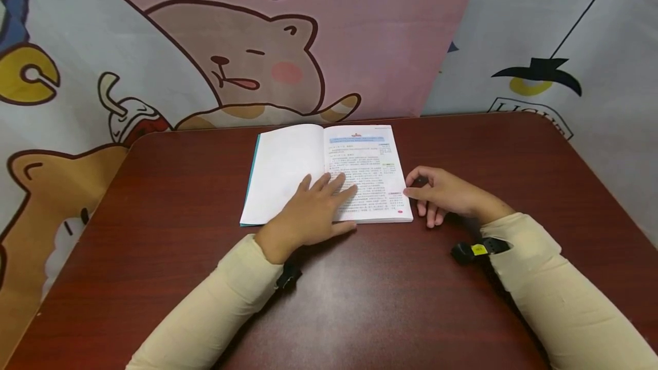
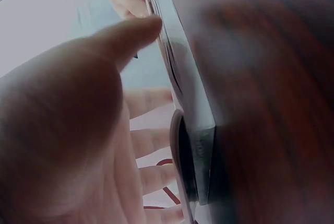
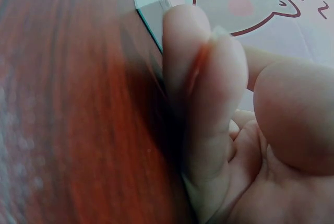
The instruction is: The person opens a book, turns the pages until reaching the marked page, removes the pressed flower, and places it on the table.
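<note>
Head-camera footage shows an open book [image 1: 329, 173] laid flat near the middle of the far edge of the dark red table [image 1: 154, 256], its spine running from the far edge toward the near edge and its long axis across the table, printed lines upright to the person. The left hand [image 1: 313, 210] is spread flat, fingers straight, on the pages beside the spine at the book's near edge. The right hand [image 1: 442, 193] is rested on the table just beside the book's right edge, where the printed page's edge is pinched between thumb and forefinger.
</note>
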Demonstrator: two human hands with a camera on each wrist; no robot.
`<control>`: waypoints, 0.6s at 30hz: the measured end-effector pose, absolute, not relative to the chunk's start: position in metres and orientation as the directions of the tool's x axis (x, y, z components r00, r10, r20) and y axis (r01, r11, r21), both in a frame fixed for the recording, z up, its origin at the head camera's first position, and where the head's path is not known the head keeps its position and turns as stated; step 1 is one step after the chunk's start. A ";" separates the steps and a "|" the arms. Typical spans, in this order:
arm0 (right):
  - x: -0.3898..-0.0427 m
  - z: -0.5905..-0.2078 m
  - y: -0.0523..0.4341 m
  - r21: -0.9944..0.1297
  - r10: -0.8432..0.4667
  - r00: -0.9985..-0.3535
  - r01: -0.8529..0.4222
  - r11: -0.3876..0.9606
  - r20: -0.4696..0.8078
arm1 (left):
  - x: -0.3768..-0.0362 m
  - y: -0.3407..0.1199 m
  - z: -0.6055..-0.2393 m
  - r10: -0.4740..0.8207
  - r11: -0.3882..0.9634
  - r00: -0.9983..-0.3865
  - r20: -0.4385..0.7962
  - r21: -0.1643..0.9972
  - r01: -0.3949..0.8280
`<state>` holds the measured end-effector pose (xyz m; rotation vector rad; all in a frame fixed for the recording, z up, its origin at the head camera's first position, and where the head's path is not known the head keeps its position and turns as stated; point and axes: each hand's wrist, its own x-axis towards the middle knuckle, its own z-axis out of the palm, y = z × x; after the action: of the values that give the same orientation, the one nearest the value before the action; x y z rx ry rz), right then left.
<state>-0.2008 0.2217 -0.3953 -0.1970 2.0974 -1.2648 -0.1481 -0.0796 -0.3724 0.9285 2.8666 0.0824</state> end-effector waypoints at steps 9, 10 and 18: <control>-0.199 -0.394 0.221 -0.832 -0.450 -0.762 0.203 0.516 -0.466 | -0.147 -0.081 -0.373 0.600 0.800 -0.796 -0.075 0.077 0.595; -0.199 -0.394 0.221 -0.833 -0.451 -0.762 0.203 0.515 -0.465 | -0.147 -0.081 -0.372 0.602 0.798 -0.795 -0.071 0.077 0.597; -0.199 -0.395 0.222 -0.831 -0.443 -0.761 0.222 0.509 -0.475 | -0.147 -0.081 -0.373 0.601 0.799 -0.796 -0.072 0.079 0.596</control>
<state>-0.1994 0.2223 -0.3947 -0.1797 2.0827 -1.2771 -0.1472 -0.0808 -0.3728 0.9641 2.8903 0.0798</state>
